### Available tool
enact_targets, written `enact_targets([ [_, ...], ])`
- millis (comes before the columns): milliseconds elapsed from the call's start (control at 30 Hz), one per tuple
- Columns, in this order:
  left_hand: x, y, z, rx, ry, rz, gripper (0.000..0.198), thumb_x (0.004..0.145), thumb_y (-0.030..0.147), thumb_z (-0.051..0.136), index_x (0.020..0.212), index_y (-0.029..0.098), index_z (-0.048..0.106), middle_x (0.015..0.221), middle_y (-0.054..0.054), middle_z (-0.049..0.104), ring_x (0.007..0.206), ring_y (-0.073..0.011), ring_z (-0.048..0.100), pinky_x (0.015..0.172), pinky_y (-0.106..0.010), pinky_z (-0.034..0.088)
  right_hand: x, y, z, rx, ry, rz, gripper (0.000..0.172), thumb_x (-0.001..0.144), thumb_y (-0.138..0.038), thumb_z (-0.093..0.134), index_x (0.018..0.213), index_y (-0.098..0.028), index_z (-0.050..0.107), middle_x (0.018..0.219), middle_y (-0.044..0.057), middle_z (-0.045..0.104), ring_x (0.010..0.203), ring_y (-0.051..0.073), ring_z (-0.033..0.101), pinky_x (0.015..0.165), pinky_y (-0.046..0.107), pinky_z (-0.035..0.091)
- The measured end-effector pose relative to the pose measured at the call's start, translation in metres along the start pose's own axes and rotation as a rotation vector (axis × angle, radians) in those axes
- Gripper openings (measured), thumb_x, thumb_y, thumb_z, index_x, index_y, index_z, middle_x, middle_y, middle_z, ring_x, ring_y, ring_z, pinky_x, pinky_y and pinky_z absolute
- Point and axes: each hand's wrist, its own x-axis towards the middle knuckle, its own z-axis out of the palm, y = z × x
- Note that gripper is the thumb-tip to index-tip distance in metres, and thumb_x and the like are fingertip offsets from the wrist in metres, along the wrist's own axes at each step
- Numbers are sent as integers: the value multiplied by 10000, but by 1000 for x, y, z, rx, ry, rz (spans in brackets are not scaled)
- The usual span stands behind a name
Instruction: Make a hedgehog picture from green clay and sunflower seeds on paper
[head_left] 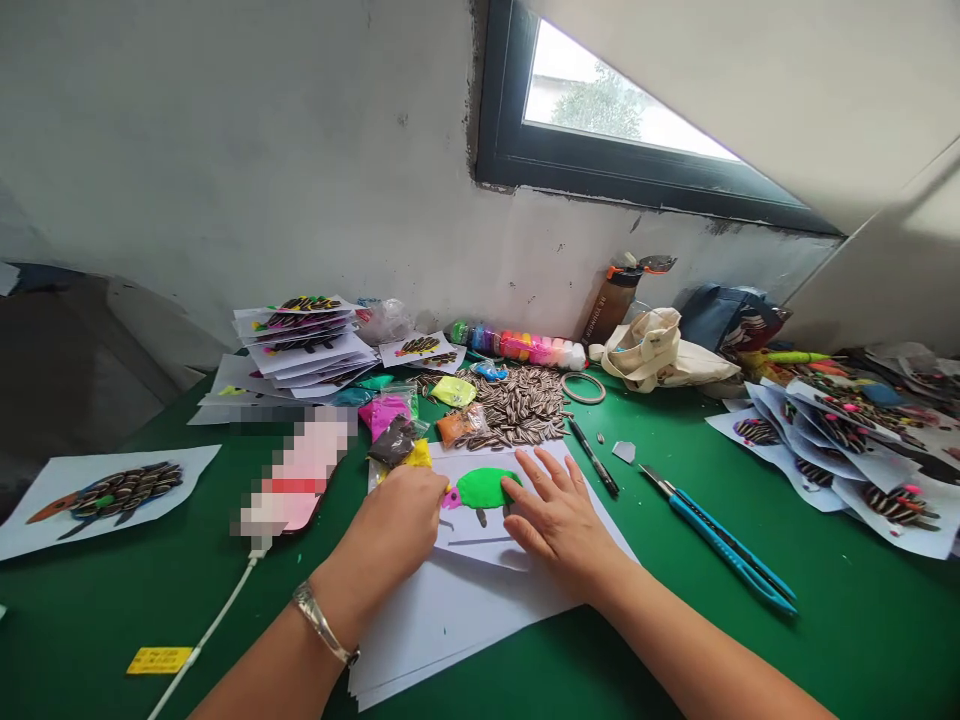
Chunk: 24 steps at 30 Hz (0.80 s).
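A flattened green clay shape point(486, 488) lies on a white paper, joined to a small pink clay head point(451, 499) with a dark eye and a bit of yellow at its edge. Dark seeds point(481, 517) sit below the green body like feet. My left hand point(405, 520) is closed, its fingertips pressed together at the yellow bit beside the head; whatever they hold is hidden. My right hand point(559, 515) lies flat with fingers spread, touching the paper and the right end of the green clay. Under both is a stack of white paper point(442, 630).
Behind lie striped sunflower seeds point(521, 400), bagged clay point(390, 410) and a tape roll point(583, 388). A pen point(594, 457) and a blue utility knife point(720, 540) lie right. Left are a pink phone point(300, 470) with cable and a seed picture point(112, 500). Finished pictures point(300, 345) are piled behind.
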Motion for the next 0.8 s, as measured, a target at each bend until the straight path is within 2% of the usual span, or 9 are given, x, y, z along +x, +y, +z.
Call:
enact_targets([
  [233, 1, -1, 2, 1, 6, 7, 315, 929, 174, 387, 1007, 205, 690, 964, -105, 702, 1018, -237, 600, 887, -327, 434, 3, 3, 7, -43, 5, 74, 446, 936, -519, 428, 1312, -317, 556, 1511, 93, 376, 1387, 373, 292, 1074, 669, 199],
  [400, 1, -1, 3, 12, 3, 24, 312, 933, 182, 381, 977, 200, 689, 958, -107, 698, 995, -240, 604, 869, -329, 434, 5, 6, 8, -17, -49, 107, 445, 951, -528, 385, 1321, -343, 548, 1490, 87, 412, 1388, 376, 297, 1074, 670, 196],
  [567, 1, -3, 5, 12, 2, 22, 295, 924, 179, 393, 956, 202, 685, 951, -100, 693, 985, -237, 602, 861, -320, 430, 7, 6, 7, 0, -62, 180, 484, 938, -481, 444, 1372, -276, 509, 1516, 138, 352, 1386, 376, 301, 1068, 637, 256],
  [700, 2, -4, 6, 15, 7, 35, 297, 923, 177, 390, 966, 195, 683, 963, -104, 690, 991, -241, 596, 865, -326, 428, 8, 7, 6, 40, -87, 180, 432, 947, -468, 429, 1313, -284, 566, 1490, 103, 409, 1386, 370, 301, 1072, 635, 249],
  [800, 2, -4, 6, 23, 5, 39, 298, 924, 180, 390, 964, 196, 685, 963, -104, 690, 999, -244, 595, 869, -328, 428, 8, 8, 6, 76, -83, 209, 465, 952, -459, 415, 1364, -268, 516, 1507, 114, 377, 1389, 354, 303, 1083, 613, 254],
])
